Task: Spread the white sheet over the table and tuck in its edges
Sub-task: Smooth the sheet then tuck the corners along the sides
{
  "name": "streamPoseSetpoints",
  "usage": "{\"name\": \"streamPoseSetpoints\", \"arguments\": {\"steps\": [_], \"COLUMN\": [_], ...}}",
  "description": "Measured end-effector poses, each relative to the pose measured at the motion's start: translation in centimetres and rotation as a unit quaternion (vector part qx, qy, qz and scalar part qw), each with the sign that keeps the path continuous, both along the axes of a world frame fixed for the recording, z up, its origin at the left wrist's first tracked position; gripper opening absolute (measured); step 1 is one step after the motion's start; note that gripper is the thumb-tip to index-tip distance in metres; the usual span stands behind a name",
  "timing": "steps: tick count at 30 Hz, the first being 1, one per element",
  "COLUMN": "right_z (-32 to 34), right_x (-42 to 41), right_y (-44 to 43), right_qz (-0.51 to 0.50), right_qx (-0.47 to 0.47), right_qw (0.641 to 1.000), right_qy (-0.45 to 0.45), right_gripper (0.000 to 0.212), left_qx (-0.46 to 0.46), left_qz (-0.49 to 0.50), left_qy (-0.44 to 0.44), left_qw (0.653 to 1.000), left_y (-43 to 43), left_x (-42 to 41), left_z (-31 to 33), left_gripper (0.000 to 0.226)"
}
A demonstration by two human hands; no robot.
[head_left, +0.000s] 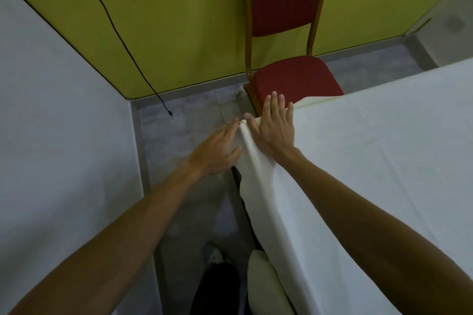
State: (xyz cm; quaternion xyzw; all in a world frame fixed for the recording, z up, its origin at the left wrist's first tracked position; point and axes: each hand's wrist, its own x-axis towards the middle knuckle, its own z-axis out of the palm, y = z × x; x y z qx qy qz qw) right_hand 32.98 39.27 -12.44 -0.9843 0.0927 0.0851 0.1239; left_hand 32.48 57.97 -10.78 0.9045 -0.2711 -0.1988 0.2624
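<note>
Both grips lay flat, fingers spread, at the corner: right grip [275, 125] on the white sheet [371, 148] covering the hidden desk, left grip [217, 147] pressing its hanging fold. Smoothing the fold downward before tucking seemed wisest.

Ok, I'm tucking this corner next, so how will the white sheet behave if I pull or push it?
Probably floppy: the white sheet bunches into a soft ridge between the left hand and right hand, then drapes down. Likely light: flat hands alone seem to shape it. It may slip back when released; nothing visible pins it.
</note>
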Motion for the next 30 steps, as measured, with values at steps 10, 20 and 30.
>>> {"name": "streamPoseSetpoints", "arguments": {"steps": [10,20,30], "right_z": [-1.2,-1.5,-1.4], "right_x": [0.0,0.1,0.0], "right_y": [0.6,0.5,0.7], "right_qz": [-0.05,-0.048,-0.05], "right_qx": [-0.057,-0.064,-0.057], "right_qw": [0.997,0.996,0.996], "right_qy": [-0.014,-0.026,-0.036], "right_gripper": [0.096,0.092,0.089], "left_qx": [-0.089,-0.103,-0.077], "left_qz": [0.109,0.144,0.13], "left_qy": [-0.053,-0.114,-0.069], "left_qw": [0.989,0.978,0.986], "left_y": [-0.3,4.1,6.1], "left_x": [1.0,2.6,2.1], "left_z": [-5.0,-9.0,-10.2], "left_gripper": [0.037,0.048,0.02]}}
